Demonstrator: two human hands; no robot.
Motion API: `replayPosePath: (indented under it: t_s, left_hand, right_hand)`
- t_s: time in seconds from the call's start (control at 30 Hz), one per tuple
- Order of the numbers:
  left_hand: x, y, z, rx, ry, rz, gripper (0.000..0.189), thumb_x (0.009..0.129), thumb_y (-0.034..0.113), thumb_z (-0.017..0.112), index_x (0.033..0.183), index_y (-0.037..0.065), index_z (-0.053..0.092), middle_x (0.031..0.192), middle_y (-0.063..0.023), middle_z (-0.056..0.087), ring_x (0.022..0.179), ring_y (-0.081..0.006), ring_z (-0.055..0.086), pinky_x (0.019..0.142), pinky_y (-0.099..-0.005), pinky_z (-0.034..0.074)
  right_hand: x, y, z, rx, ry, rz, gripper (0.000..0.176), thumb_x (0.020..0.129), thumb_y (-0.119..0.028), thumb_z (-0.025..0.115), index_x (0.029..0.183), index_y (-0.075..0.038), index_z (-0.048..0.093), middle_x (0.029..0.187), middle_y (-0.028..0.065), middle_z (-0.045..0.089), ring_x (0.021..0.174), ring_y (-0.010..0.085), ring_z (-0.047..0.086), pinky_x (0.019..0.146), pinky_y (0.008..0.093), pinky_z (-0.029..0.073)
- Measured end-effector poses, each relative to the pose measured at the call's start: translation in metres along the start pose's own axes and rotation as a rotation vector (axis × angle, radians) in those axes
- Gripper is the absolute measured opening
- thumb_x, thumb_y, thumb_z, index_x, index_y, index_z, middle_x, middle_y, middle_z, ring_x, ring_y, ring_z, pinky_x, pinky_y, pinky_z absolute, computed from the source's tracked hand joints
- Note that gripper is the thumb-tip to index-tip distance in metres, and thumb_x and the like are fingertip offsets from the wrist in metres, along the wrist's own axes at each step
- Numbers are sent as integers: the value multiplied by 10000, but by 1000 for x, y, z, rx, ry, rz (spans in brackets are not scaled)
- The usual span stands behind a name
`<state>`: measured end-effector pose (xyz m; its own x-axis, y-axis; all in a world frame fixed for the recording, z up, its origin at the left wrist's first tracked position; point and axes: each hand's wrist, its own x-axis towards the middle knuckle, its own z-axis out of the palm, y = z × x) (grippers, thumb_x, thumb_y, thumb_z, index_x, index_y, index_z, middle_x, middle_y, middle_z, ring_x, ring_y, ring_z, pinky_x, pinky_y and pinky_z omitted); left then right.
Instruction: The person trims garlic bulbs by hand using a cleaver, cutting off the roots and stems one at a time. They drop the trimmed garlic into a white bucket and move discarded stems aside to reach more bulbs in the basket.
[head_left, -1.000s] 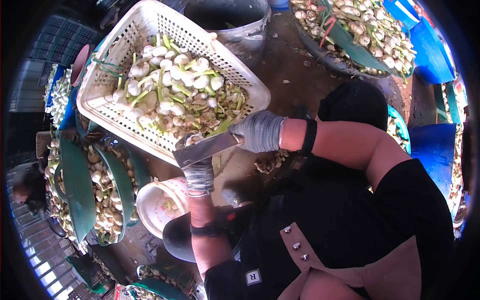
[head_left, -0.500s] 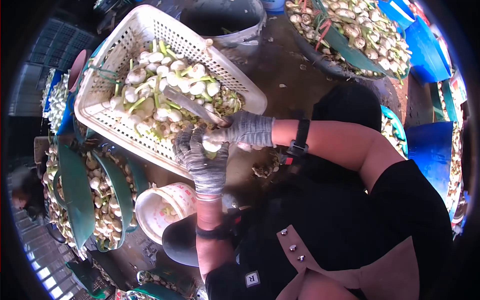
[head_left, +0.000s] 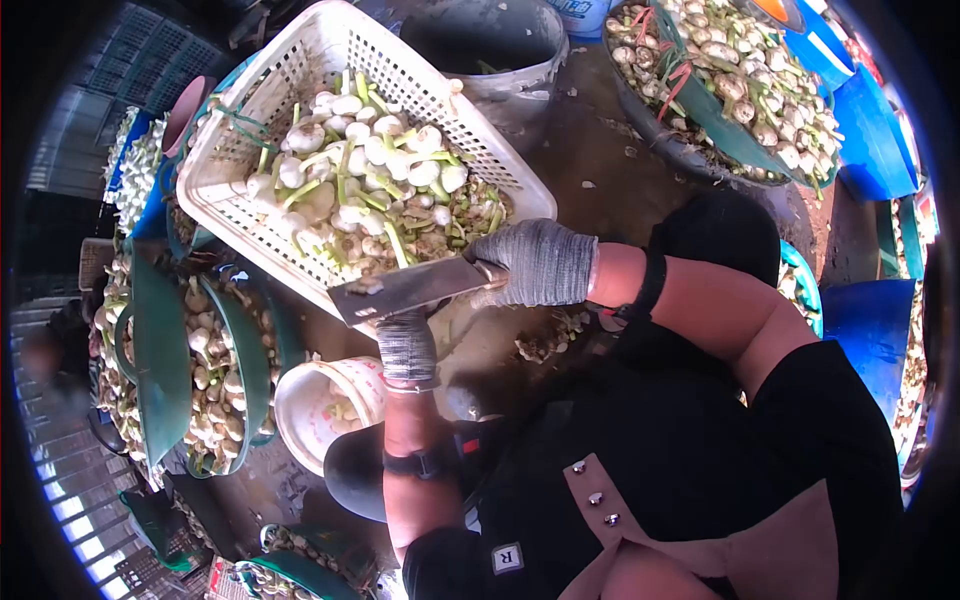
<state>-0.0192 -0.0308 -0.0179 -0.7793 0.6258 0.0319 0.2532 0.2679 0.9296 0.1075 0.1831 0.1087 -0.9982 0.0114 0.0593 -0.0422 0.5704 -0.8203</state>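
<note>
A crowded work area was seen from above, set on a dark, damp concrete floor (head_left: 590, 140) strewn with trimmings. A cleaver (head_left: 405, 288) was gripped by its handle in the gloved right hand (head_left: 540, 262). Its broad blade was held flat and pointed left, just past the near edge of a white plastic basket (head_left: 290, 85). The gloved left hand (head_left: 405, 345) was raised right under the blade. Its fingertips were hidden behind the steel, so it could not be told whether anything was held in it. The basket was tilted and piled with white bulbs (head_left: 380, 170) on green stalks. A small white bucket (head_left: 290, 420) was set on the floor just left of the left wrist. More bulbs were heaped in green-handled baskets (head_left: 160, 350) at the left and in a dark basin (head_left: 645, 125) at the top right. A grey bucket (head_left: 525, 65) was stood behind the white basket, and blue crates (head_left: 860, 110) were lined along the right edge.
</note>
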Motion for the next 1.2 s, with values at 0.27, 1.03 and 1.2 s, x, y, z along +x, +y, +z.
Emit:
replayPosePath:
  t_s: [0.27,1.03,1.2]
  left_hand:
    - [-31,103,-125,1129,506,-361,376,895,215,558,1213,16,530,1209,-159,538,1132,-302,502,972,-368,395]
    - [137,-59,-26,1066,-189,120,421,916,213,467,1301,42,481,1310,-203,478,1247,-339,422,1082,-430,291]
    - [78,-54,-20,1155,-322,452,389,900,167,447,1266,51,507,1272,-208,509,1183,-366,468,1025,-484,336]
  right_hand:
    - [-1,73,16,-119,-126,482,436,758,-443,689,921,-46,610,745,143,638,686,271,631,681,382,494]
    - [24,72,20,3,195,75,285,812,-362,630,811,-83,572,707,149,613,695,339,618,669,423,480]
    - [17,59,27,-119,265,-78,247,803,-337,618,792,-99,556,676,121,592,663,339,611,621,435,470]
